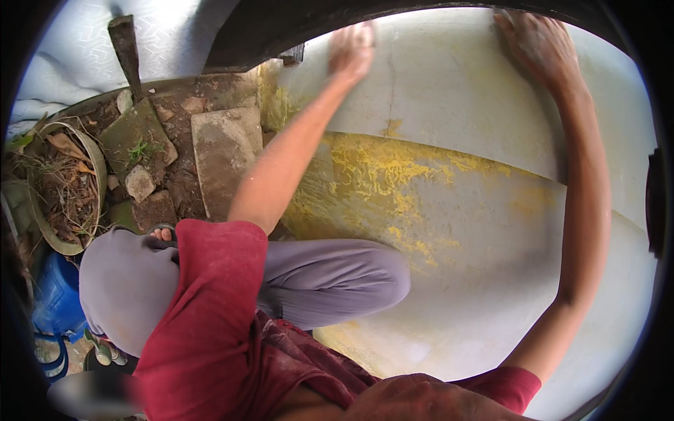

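Note:
My left hand [351, 50] is at the far end of a grey concrete surface [449, 105], close to a dark edge at the top of the view. Motion smears its fingers, so whether they grip anything cannot be told. Farther right, my right hand [539, 45] lies against the same pale surface, fingers stretched toward its far edge, with no tool visible in it. Yellow flaking patches [393, 172] and a step-like seam cross the concrete between my arms. My bent knee in grey trousers [344, 277] is beside the stained part.
At the left, a round planter [98, 161] holds dry leaves and twigs. Stone slabs [225, 144] lie on bare soil nearby. An upright wooden stake [125, 52] stands before light sheeting [77, 42]. A blue plastic container [57, 295] sits at the lower left.

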{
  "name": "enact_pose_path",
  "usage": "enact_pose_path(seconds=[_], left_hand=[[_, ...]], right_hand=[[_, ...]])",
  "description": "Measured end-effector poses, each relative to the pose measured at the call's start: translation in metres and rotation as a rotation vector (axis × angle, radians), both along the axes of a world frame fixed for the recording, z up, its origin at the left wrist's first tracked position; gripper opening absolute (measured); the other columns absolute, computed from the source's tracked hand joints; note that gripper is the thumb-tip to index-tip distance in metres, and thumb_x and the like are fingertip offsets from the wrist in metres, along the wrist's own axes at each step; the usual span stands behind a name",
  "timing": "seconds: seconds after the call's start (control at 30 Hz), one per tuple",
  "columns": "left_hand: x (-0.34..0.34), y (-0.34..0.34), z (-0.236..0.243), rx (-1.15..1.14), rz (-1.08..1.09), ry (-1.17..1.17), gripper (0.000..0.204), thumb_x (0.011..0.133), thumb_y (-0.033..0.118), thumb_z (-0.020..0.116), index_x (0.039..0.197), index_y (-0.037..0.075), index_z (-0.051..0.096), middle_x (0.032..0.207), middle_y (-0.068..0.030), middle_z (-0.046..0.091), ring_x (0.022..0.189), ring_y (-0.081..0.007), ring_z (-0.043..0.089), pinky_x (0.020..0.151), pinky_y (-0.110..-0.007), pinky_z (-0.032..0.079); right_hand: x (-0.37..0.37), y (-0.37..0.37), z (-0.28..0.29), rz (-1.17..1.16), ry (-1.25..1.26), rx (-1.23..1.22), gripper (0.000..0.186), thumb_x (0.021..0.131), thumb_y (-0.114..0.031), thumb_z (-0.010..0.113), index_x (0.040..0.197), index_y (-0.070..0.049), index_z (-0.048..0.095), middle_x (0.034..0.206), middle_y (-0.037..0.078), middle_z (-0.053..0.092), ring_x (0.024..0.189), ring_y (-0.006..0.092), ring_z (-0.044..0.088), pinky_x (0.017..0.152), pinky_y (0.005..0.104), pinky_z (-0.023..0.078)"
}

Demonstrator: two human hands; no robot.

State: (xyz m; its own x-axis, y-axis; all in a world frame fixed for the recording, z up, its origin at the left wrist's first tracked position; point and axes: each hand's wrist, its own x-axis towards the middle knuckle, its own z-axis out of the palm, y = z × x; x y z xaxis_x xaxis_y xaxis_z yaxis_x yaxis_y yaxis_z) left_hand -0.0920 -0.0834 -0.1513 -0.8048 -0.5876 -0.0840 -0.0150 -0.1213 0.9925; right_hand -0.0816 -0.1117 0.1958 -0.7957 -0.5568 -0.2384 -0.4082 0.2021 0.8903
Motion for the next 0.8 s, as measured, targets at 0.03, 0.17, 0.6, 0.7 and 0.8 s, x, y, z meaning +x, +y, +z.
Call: enact_pose_path(seconds=[0.03,0.17,0.6,0.7,0.8], left_hand=[[-0.003,-0.006,-0.042,-0.065,0.105,-0.010,0.058,0.107,0.040,0.025,0.150,0.005,0.045,0.159,-0.0188,0.041,0.151,-0.0347,0.033,0.119,-0.049,0.037],[0.029,0.049,-0.022,-0.115,-0.045,0.070,0.068,0.111,0.046,0.021,0.166,0.008,0.007,0.173,-0.0136,0.003,0.159,-0.0305,0.003,0.131,-0.043,0.007],[0.020,0.043,-0.042,-0.129,0.026,0.154,0.067,0.111,0.047,0.023,0.166,0.012,0.009,0.173,-0.0138,-0.004,0.160,-0.0300,-0.003,0.130,-0.046,0.005],[0.050,0.053,0.083,-0.377,0.020,0.464,0.065,0.111,0.040,0.033,0.167,0.014,0.012,0.173,-0.0111,0.008,0.159,-0.0339,0.006,0.130,-0.048,0.010],[0.050,0.048,0.101,-0.430,0.058,0.582,0.062,0.110,0.037,0.035,0.165,0.012,0.020,0.172,-0.0133,0.018,0.158,-0.0354,0.015,0.129,-0.048,0.015]], right_hand=[[0.020,-0.028,-0.009,-0.189,0.024,-0.008,0.028,0.097,-0.014,0.054,0.110,0.001,0.074,0.135,0.019,0.066,0.131,0.0377,0.057,0.109,0.0471,0.045],[-0.048,0.051,0.014,0.424,-0.065,-0.056,0.038,0.103,-0.033,0.053,0.119,-0.003,0.071,0.120,0.023,0.070,0.113,0.0401,0.065,0.101,0.0491,0.048],[0.006,0.053,0.009,0.550,-0.224,-0.020,0.044,0.105,-0.032,0.047,0.137,-0.006,0.062,0.144,0.017,0.059,0.140,0.0319,0.049,0.122,0.0493,0.031],[0.021,0.051,-0.002,0.385,-0.191,-0.010,0.045,0.105,-0.032,0.046,0.138,-0.007,0.062,0.146,0.017,0.058,0.141,0.0318,0.048,0.123,0.0479,0.031],[0.013,0.053,0.005,0.325,-0.268,-0.020,0.046,0.105,-0.031,0.045,0.140,-0.006,0.061,0.151,0.016,0.055,0.144,0.0314,0.046,0.124,0.0472,0.030]])
